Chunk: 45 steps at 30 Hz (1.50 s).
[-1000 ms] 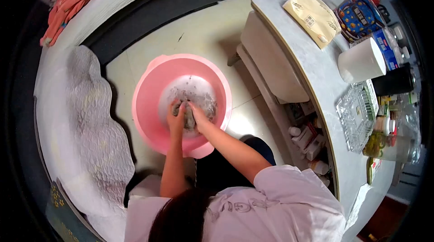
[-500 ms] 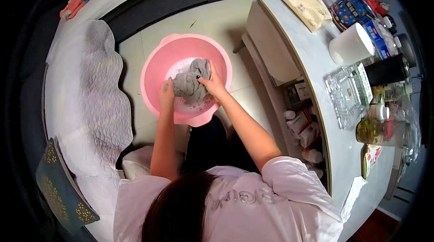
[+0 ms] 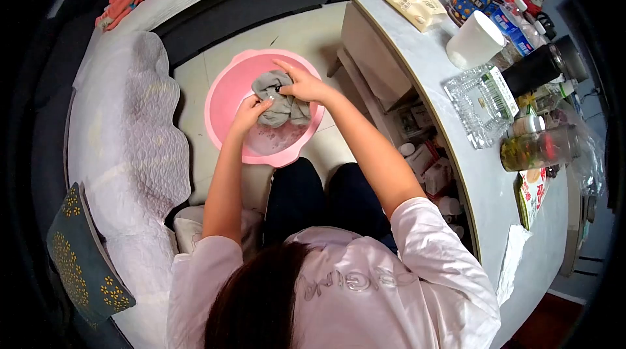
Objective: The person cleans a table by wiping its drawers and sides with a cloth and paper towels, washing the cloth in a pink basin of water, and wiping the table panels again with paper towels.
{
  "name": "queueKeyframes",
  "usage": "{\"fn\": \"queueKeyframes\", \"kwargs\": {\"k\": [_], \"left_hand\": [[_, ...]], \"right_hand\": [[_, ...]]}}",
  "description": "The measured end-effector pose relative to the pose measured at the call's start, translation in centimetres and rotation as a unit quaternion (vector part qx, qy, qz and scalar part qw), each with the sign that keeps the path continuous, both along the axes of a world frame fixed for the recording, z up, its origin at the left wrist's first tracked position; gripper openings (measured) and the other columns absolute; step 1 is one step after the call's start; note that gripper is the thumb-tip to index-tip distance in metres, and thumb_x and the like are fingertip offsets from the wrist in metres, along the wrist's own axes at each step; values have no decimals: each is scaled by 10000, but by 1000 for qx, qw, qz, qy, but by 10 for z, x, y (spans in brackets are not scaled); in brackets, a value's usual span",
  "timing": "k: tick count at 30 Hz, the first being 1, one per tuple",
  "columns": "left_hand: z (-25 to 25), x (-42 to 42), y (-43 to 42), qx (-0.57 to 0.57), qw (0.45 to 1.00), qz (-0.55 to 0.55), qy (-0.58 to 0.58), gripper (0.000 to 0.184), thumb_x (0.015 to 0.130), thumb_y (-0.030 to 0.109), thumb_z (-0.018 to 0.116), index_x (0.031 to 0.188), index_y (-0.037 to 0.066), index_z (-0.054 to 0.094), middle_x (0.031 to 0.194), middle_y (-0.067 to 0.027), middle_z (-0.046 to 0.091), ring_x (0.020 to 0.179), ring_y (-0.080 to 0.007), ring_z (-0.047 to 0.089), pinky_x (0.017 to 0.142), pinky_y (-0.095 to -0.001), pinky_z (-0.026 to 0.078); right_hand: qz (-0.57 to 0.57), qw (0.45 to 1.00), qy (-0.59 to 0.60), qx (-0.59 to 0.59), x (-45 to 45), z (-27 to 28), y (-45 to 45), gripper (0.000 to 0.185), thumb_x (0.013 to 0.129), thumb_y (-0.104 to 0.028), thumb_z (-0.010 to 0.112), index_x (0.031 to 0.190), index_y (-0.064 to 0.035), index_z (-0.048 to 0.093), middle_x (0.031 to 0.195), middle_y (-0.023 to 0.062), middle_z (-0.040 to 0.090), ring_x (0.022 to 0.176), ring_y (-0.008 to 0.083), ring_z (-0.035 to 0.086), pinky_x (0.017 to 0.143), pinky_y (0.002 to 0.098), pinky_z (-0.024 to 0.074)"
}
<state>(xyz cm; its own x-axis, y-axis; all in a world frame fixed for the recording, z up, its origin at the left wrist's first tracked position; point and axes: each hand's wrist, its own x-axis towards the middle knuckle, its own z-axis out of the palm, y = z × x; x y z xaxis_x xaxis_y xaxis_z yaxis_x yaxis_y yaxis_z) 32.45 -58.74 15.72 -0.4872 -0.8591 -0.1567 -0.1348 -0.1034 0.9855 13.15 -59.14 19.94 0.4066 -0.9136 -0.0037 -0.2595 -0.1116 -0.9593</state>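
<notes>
A wet grey cloth point(image 3: 280, 109) is held up over a pink basin point(image 3: 220, 106), with sudsy water showing below it. My left hand point(image 3: 250, 113) pinches the cloth's lower left edge between thumb and fingers. On the right side, my right hand point(image 3: 304, 86) grips the cloth with the thumb on its front, while some of its fingers stretch toward the basin's far rim. The cloth hangs bunched between both hands, its folds hiding part of the fingertips.
A grey table point(image 3: 450, 179) on the right carries a tissue pack point(image 3: 413, 3), a white roll point(image 3: 476, 41), a clear plastic tray point(image 3: 479, 104), a black bottle point(image 3: 536, 70) and a jar point(image 3: 535, 148). A sofa with a quilted cover point(image 3: 130, 127) runs along the left.
The cloth came up out of the water, and both hands rose with it. Since half a second ago, my right hand has shifted its hold and its fingers have spread upward.
</notes>
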Motion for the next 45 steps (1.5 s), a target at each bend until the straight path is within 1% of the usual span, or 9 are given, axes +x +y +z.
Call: {"fn": "queueKeyframes", "kwargs": {"k": [9, 18, 21, 27, 30, 33, 36, 40, 45], "left_hand": [[28, 2, 17, 20, 989, 100, 111, 346, 872, 254, 455, 1105, 1, 497, 1055, -79, 546, 943, -156, 505, 830, -271, 377], [24, 22, -3, -243, 927, 267, -103, 301, 857, 186, 453, 1059, -32, 504, 934, -145, 589, 877, -211, 544, 787, -313, 403], [25, 34, -20, -195, 958, 199, -62, 316, 853, 182, 482, 1088, -29, 493, 1002, -85, 566, 840, -142, 542, 761, -254, 409], [109, 16, 11, -8, 977, 98, 187, 384, 799, 137, 556, 1111, -57, 447, 996, -114, 562, 857, -151, 545, 746, -254, 423], [113, 21, 1, -1, 987, 28, 157, 368, 772, 112, 574, 1091, -42, 473, 1020, -109, 560, 901, -165, 545, 785, -258, 412], [100, 30, -12, -152, 975, 118, -109, 355, 759, 98, 572, 1085, -21, 496, 1046, -94, 554, 944, -177, 535, 825, -262, 393], [76, 39, -14, -257, 930, 194, -179, 313, 763, 93, 559, 1059, -2, 526, 1017, -70, 561, 924, -166, 526, 830, -261, 379], [44, 46, -17, -217, 951, 220, 5, 205, 770, 75, 547, 957, -6, 564, 822, -63, 594, 758, -116, 537, 687, -241, 414], [48, 48, -16, -269, 927, 255, -62, 237, 775, 95, 575, 973, -35, 562, 814, -68, 609, 727, -118, 535, 665, -237, 419]], "right_hand": [[-14, 987, 79, -140, 0, 20, -3, 738, 651, -29, 561, 1323, -59, 258, 1216, 181, 441, 1088, 259, 456, 912, 294, 355], [-215, 925, 178, -258, 5, 19, 7, 436, 687, -139, 549, 1102, -27, 477, 880, 213, 591, 830, 368, 560, 760, 413, 445], [-286, 906, 192, -248, 7, 10, 4, 283, 722, -230, 548, 905, -14, 559, 795, 213, 599, 745, 371, 576, 683, 437, 460], [-343, 898, 229, -150, 5, 36, 8, 368, 741, -352, 548, 888, -16, 577, 804, 223, 594, 766, 388, 564, 672, 423, 451], [-336, 922, 174, -83, -4, 12, -18, 359, 718, -340, 575, 854, -8, 577, 849, 241, 585, 818, 364, 571, 700, 408, 445], [-257, 966, 12, -17, -16, -15, -34, 312, 702, -267, 582, 859, 3, 571, 781, 172, 588, 756, 254, 569, 684, 333, 429], [-188, 981, -37, -26, -17, -4, -27, 217, 720, -184, 552, 858, -16, 556, 756, 79, 553, 732, 161, 509, 685, 272, 402], [-145, 987, -50, -51, -17, 18, -21, 199, 740, -144, 526, 898, -25, 541, 797, 51, 543, 761, 140, 491, 703, 246, 392], [-133, 978, 42, -156, -24, 39, -27, 278, 700, -174, 537, 933, -24, 554, 844, 142, 579, 835, 249, 555, 746, 330, 420]]}}
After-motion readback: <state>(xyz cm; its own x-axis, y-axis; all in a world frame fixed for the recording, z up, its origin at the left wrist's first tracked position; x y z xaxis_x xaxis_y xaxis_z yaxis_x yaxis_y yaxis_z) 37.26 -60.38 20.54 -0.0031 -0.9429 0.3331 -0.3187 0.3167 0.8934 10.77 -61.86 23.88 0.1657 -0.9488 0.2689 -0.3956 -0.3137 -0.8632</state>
